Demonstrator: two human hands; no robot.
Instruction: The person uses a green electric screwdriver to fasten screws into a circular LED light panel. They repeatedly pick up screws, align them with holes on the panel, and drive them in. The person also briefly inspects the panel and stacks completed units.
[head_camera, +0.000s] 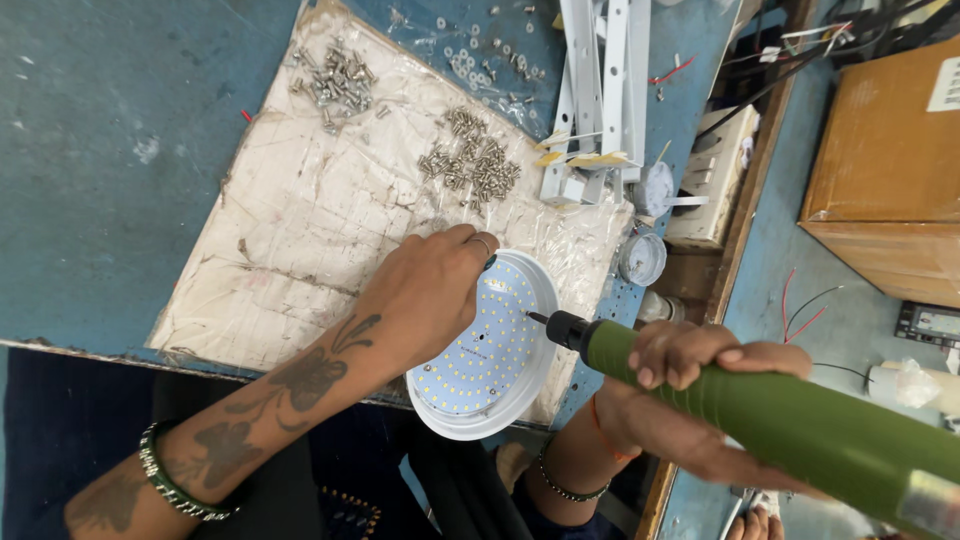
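Note:
A round white lamp housing (524, 385) with a disc of small yellow light dots lies on a plastic-covered board (300, 230). My left hand (430, 290) rests on its upper left rim and holds it down. My right hand (700, 365) grips a green electric screwdriver (800, 420). The screwdriver's black tip (545, 320) touches the disc near its right side. Two heaps of small silver screws (470, 160) (335, 80) lie on the board above the lamp.
White metal brackets (600, 90) lie at the top, with two small round parts (642, 258) below them. A brown cardboard box (885, 170) stands at the right, with loose wires (800, 310) beside it. The blue tabletop (110, 150) extends to the left.

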